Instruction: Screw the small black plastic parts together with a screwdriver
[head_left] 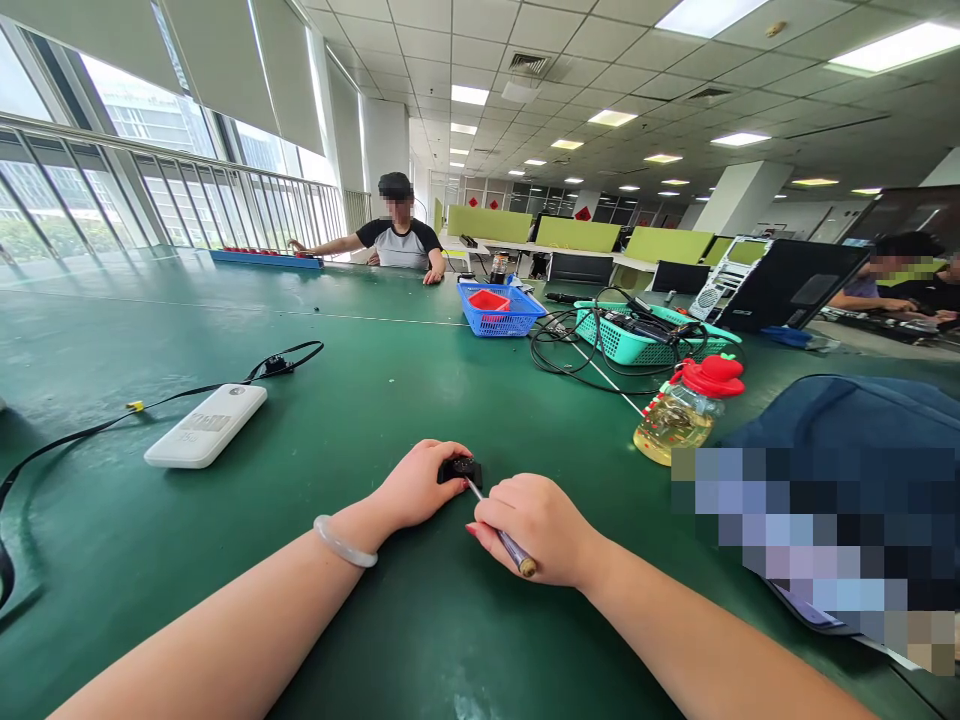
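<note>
Near the middle of the green table (pixel 352 400), my left hand (pixel 420 482) pinches a small black block-like part (pixel 460 468) between thumb and fingers. What kind of part it is I cannot make out. My right hand (pixel 536 525) is closed around a screwdriver (pixel 514 548), its handle end sticking out below the fingers. The thin metal shaft slants up and left, and its tip meets the near side of the black part by my left thumb. Whether the tip sits in a screw is too small to tell. A pale bangle circles my left wrist.
A white power bank (pixel 206 427) and a black strap (pixel 90 430) lie to the left. At right stand a red-lidded jar (pixel 686 410) of yellow liquid and a dark blue bag (pixel 862 415). Farther back are a blue basket (pixel 501 312), a green basket (pixel 637 345) with cables, and a seated person (pixel 397 235).
</note>
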